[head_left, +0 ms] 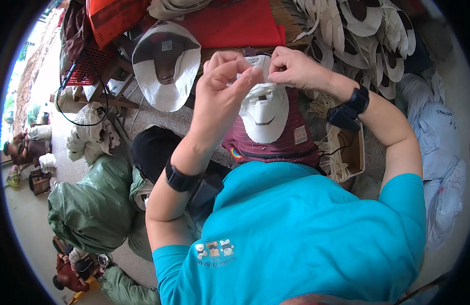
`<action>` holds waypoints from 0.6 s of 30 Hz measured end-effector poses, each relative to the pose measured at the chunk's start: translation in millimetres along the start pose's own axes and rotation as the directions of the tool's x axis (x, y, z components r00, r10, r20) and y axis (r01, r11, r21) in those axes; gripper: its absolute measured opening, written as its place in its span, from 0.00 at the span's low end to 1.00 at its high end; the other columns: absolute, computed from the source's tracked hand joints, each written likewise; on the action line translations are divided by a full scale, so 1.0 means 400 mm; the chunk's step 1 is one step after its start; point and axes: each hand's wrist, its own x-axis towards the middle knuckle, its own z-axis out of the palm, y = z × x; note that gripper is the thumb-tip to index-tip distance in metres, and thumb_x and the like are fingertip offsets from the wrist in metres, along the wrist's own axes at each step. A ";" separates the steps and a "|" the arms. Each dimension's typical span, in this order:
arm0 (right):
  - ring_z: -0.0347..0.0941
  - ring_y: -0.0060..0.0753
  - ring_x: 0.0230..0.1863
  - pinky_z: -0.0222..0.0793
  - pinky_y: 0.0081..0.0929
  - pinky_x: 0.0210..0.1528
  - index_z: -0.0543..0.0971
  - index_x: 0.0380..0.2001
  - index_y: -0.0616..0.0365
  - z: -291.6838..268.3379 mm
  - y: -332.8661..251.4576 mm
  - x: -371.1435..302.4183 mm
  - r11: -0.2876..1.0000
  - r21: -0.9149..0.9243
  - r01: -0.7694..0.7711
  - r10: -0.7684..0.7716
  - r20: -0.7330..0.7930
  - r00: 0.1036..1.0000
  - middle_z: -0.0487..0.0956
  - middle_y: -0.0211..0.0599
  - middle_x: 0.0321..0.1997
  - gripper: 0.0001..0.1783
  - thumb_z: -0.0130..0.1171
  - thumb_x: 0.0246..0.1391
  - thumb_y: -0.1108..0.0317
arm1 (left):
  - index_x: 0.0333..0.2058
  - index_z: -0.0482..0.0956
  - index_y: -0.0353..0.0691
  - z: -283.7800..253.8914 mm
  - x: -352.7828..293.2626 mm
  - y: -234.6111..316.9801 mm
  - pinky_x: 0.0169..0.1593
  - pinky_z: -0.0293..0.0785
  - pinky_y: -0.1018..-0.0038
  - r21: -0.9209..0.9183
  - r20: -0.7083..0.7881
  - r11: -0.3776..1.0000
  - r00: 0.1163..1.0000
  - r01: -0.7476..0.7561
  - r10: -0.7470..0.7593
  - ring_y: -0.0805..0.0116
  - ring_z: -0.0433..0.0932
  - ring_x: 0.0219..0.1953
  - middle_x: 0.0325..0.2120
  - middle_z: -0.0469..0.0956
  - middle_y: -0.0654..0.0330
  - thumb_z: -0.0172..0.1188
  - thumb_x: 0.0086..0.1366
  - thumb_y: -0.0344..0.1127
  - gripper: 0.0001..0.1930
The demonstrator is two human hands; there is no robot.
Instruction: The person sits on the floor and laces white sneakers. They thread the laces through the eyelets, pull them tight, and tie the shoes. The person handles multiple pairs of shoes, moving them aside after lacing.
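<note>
A white mesh shoe upper (268, 114) lies across my lap on a dark red striped cloth (306, 124), its toe end toward me. A printed light label shows at its far end, between my hands. My left hand (226, 76) is raised at the upper's left side, thumb and forefinger pinched together; what they hold, if anything, is too small to make out. At the upper's far right edge, my right hand (296, 67) is closed in a pinch, its fingertips touching the white mesh. Whether it grips the edge or a fine strand cannot be made out.
Another white upper (143, 63) hangs at the table's left. Red cloth (230, 25) covers the wooden table ahead. Many uppers (367, 20) are piled at the far right. Pale laces (335, 157) fill a box at my right. A green sack (95, 203) stands left; people sit beyond.
</note>
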 end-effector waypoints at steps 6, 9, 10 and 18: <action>0.66 0.10 0.22 0.63 0.14 0.25 0.79 0.34 0.57 -0.042 -0.132 0.007 0.781 0.607 -0.148 0.080 0.139 0.987 0.75 0.20 0.32 0.09 0.57 0.63 0.63 | 0.37 0.76 0.38 -0.040 0.001 -0.043 0.26 0.53 0.87 -0.383 -0.095 0.923 0.993 0.033 -0.075 0.86 0.59 0.23 0.27 0.72 0.69 0.53 0.74 0.36 0.09; 0.72 0.21 0.18 0.67 0.21 0.21 0.76 0.38 0.58 -0.016 -0.128 0.017 0.958 0.222 -0.179 0.164 0.085 0.983 0.77 0.28 0.31 0.06 0.54 0.64 0.67 | 0.38 0.76 0.36 -0.033 -0.017 -0.116 0.28 0.57 0.84 -0.066 -0.233 0.997 0.971 0.039 -0.054 0.85 0.61 0.24 0.28 0.73 0.69 0.51 0.75 0.35 0.10; 0.74 0.29 0.23 0.70 0.26 0.25 0.76 0.37 0.58 0.004 -0.079 0.009 0.982 -0.160 0.103 -0.127 -0.146 0.981 0.76 0.31 0.32 0.05 0.56 0.61 0.69 | 0.37 0.77 0.35 -0.017 -0.011 -0.135 0.28 0.60 0.81 -0.018 -0.229 1.000 0.973 -0.018 0.013 0.81 0.61 0.25 0.26 0.70 0.68 0.56 0.71 0.33 0.07; 0.76 0.46 0.37 0.73 0.39 0.37 0.75 0.33 0.58 0.042 -0.073 -0.016 0.796 -0.573 0.194 -0.364 -0.198 0.910 0.70 0.39 0.37 0.07 0.60 0.50 0.75 | 0.35 0.81 0.41 0.018 -0.027 -0.141 0.33 0.72 0.65 0.501 -0.133 0.865 0.990 0.032 0.041 0.59 0.75 0.28 0.30 0.71 0.56 0.64 0.59 0.33 0.06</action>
